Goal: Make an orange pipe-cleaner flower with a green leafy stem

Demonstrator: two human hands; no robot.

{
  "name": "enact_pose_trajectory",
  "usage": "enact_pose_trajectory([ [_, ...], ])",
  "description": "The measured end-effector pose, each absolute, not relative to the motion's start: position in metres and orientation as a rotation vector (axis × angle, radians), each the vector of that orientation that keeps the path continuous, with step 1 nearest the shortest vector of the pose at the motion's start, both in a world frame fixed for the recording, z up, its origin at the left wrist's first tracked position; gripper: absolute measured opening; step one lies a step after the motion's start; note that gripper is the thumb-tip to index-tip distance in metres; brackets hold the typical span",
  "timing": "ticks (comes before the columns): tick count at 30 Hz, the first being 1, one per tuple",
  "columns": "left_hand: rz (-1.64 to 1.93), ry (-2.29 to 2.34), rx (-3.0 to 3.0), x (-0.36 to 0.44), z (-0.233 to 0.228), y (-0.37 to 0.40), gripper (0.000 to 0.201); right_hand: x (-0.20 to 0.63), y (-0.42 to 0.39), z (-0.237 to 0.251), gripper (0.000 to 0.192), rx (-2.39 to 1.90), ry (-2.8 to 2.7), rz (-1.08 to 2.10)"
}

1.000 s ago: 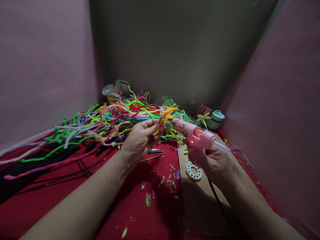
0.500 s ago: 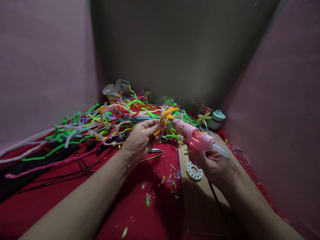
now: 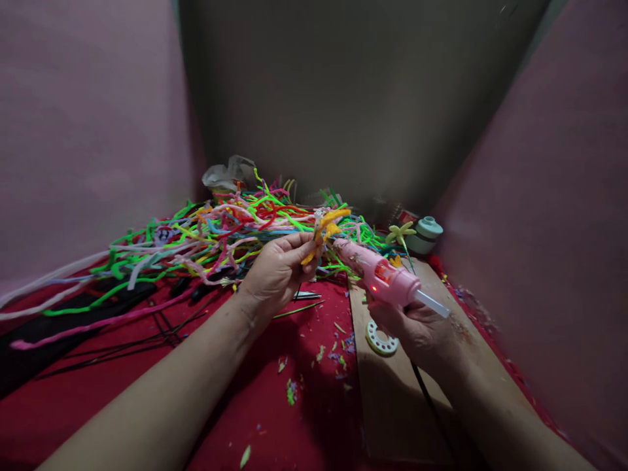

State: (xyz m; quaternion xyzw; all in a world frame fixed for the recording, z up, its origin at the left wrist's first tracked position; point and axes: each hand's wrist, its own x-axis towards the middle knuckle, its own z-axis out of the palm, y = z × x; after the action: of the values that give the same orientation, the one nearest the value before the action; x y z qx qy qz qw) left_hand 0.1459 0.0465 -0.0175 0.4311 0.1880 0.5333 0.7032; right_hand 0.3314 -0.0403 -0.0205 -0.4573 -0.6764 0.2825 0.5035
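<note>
My left hand (image 3: 277, 267) pinches an orange pipe-cleaner flower (image 3: 331, 226) between thumb and fingers, with its petals pointing up and right. My right hand (image 3: 422, 327) is wrapped round the grip of a pink hot glue gun (image 3: 383, 271). A red light glows on the gun's side, and a clear glue stick (image 3: 432, 303) sticks out of its back end. The nozzle points at the flower, close below its petals; I cannot tell whether it touches. Part of the flower is hidden behind my left fingers.
Behind my hands lies a tangled heap of coloured pipe cleaners (image 3: 245, 222). A wooden board (image 3: 387, 405) on the red cloth (image 3: 275, 405) bears a white ring with holes (image 3: 381, 339). A yellow flower (image 3: 401, 232) and a pale green jar (image 3: 428, 235) stand at the back right.
The glue gun has dropped slightly, its nozzle shifting a little down and left beneath the petals. My left hand and the flower have barely moved.
</note>
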Motion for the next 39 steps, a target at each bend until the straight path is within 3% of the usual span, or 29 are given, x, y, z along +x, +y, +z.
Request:
enact_pose_trajectory([
  [6,1.193,0.416,0.953,0.145,-0.017,0.048,0.015,0.348,-0.049,-0.024,0.031,-1.176,-1.581,0.619],
  [11,1.186,0.393,0.959,0.145,-0.015,0.045,0.013,0.385,-0.07,-0.027,0.027,-1.275,-1.703,0.287],
  [17,1.191,0.404,0.965,0.147,-0.011,0.043,0.01,0.444,-0.106,-0.05,0.027,-1.714,-1.724,-0.049],
  [22,1.169,0.421,0.974,0.149,-0.013,0.04,0.013,0.473,-0.12,-0.068,0.032,-2.051,-1.643,-0.115],
  [28,1.144,0.418,0.978,0.153,-0.014,0.036,0.015,0.481,-0.118,-0.07,0.033,-2.212,-1.721,-0.161],
  [32,1.104,0.379,0.97,0.155,-0.015,0.033,0.013,0.457,-0.108,-0.051,0.027,-2.048,-1.616,-0.284],
  [34,1.071,0.359,0.961,0.157,-0.015,0.029,0.012,0.427,-0.097,-0.036,0.024,-1.789,-1.57,-0.01],
  [36,1.043,0.339,0.957,0.158,-0.014,0.025,0.011,0.39,-0.079,-0.022,0.022,-1.544,-1.532,0.469],
  [39,1.012,0.339,0.951,0.16,-0.012,0.019,0.013,0.338,-0.046,-0.011,0.022,-1.188,-1.153,1.024],
])
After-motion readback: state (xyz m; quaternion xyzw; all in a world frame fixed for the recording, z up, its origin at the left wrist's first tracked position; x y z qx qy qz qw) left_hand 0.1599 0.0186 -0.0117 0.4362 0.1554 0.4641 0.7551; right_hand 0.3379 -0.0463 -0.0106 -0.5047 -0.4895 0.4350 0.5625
